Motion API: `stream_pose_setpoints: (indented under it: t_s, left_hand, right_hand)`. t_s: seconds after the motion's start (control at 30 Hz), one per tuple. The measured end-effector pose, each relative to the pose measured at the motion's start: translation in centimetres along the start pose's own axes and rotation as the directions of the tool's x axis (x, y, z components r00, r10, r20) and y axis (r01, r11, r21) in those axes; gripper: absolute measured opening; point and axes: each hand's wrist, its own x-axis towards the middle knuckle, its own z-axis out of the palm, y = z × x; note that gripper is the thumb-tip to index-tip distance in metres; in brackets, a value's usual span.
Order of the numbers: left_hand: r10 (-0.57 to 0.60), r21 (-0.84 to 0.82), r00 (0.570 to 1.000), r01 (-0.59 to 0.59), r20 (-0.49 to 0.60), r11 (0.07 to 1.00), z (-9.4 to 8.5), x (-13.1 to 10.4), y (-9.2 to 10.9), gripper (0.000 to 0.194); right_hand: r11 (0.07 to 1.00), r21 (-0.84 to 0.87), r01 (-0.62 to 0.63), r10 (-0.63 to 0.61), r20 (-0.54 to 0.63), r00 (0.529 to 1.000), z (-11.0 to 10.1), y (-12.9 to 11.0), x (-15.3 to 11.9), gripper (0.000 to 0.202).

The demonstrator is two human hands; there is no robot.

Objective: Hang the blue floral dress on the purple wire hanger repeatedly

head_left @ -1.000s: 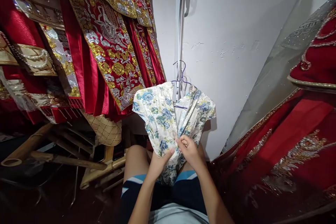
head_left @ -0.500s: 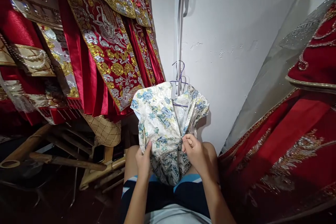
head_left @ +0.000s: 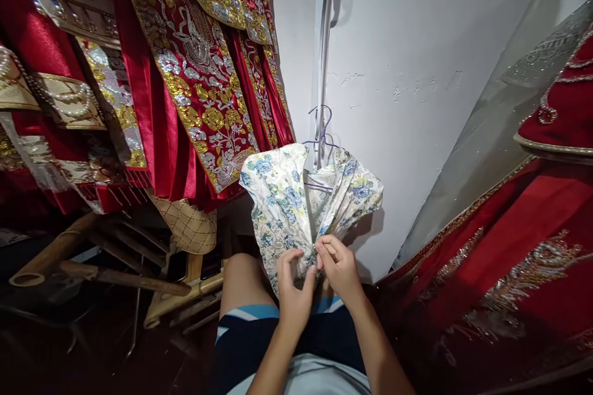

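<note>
A white blouse [head_left: 278, 197] with blue and yellow flowers hangs on a purple wire hanger [head_left: 326, 129] before me. It has short cap sleeves and a V-shaped front opening. At the bottom of that opening my right hand [head_left: 340, 262] pinches the edge of the fabric between thumb and fingers. My left hand [head_left: 294, 290] is beside it, against the lower front of the blouse, with thumb and curved fingers apart. The blouse's lower part is bunched and partly hidden behind both hands.
Red embroidered costumes [head_left: 199, 74] hang at the left, above bamboo poles [head_left: 125, 278]. Another red beaded garment [head_left: 500, 247] fills the right side. A metal pole [head_left: 324, 43] stands against the white wall [head_left: 407, 24] behind the hanger.
My left hand has let go of the blouse's left side and moved right, close to my right hand. The blouse's lower part has been drawn up and bunched. My right hand keeps its pinch.
</note>
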Motion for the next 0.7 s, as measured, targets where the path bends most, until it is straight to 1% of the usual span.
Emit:
stream_pose_setpoints:
  t_s: [0.03, 0.07, 0.1, 0.17, 0.23, 0.33, 0.37, 0.4, 0.47, 0.53, 0.6, 0.63, 0.7]
  left_hand:
    - [-0.01, -0.022, 0.997, 0.012, 0.076, 1.0, 0.4, 0.1, 0.3, 0.016]
    - [-0.024, -0.042, 0.991, 0.03, 0.128, 0.999, 0.7, 0.3, 0.5, 0.011]
    - [-0.032, -0.054, 0.986, 0.041, 0.161, 0.998, 0.8, 0.7, 0.6, 0.01]
    - [-0.016, -0.044, 0.976, 0.026, 0.218, 0.999, 0.7, 1.7, 0.6, 0.013]
    - [0.005, 0.005, 0.954, -0.006, 0.301, 1.0, 0.3, 2.4, 0.6, 0.013]
    - [-0.026, 0.092, 0.905, -0.015, 0.426, 0.996, -0.2, 2.6, 0.7, 0.014]
    - [-0.041, 0.115, 0.888, -0.014, 0.457, 0.993, -0.3, 2.4, 0.8, 0.015]
    - [-0.053, 0.133, 0.875, -0.013, 0.481, 0.991, -0.3, 2.3, 0.9, 0.017]
    - [-0.074, 0.162, 0.856, -0.012, 0.512, 0.987, -0.2, 1.9, 1.2, 0.018]
    - [-0.087, 0.185, 0.844, -0.014, 0.529, 0.983, 0.1, 1.5, 1.3, 0.016]
    - [-0.095, 0.203, 0.83, -0.023, 0.549, 0.979, 0.3, 1.0, 1.4, 0.014]
    - [-0.098, 0.206, 0.82, -0.026, 0.564, 0.978, 0.4, 0.7, 1.3, 0.013]
    - [-0.11, 0.2, 0.798, -0.013, 0.593, 0.98, 0.6, 0.3, 1.1, 0.012]
  right_hand:
    - [1.0, 0.021, 0.001, -0.002, 0.034, 0.999, 0.3, -0.2, -0.1, 0.03]
    - [0.999, 0.035, 0.004, -0.006, 0.061, 0.998, 0.5, -0.3, -0.1, 0.03]
    - [0.999, 0.035, 0.012, -0.014, 0.077, 0.997, 0.6, -0.4, -0.1, 0.029]
    - [0.999, -0.006, 0.038, -0.038, 0.072, 0.997, 0.4, -0.4, 0.3, 0.027]
    - [0.995, -0.072, 0.073, -0.071, 0.03, 0.997, -0.2, -0.4, 1.5, 0.025]
    - [0.972, -0.176, 0.156, -0.166, -0.048, 0.985, -1.6, -1.3, 5.3, 0.024]
    - [0.957, -0.216, 0.193, -0.211, -0.06, 0.976, -2.0, -1.9, 7.0, 0.024]
    - [0.938, -0.262, 0.228, -0.249, -0.047, 0.967, -2.5, -2.6, 8.9, 0.025]
    - [0.879, -0.354, 0.318, -0.358, -0.052, 0.932, -3.3, -4.2, 12.8, 0.024]
    - [0.822, -0.415, 0.39, -0.453, -0.061, 0.889, -3.9, -5.7, 16.0, 0.021]
    - [0.798, -0.429, 0.424, -0.504, -0.089, 0.859, -4.4, -6.9, 17.8, 0.019]
    - [0.799, -0.419, 0.431, -0.514, -0.105, 0.851, -4.5, -7.3, 18.2, 0.018]
    - [0.822, -0.363, 0.439, -0.512, -0.134, 0.848, -4.6, -7.5, 17.7, 0.019]
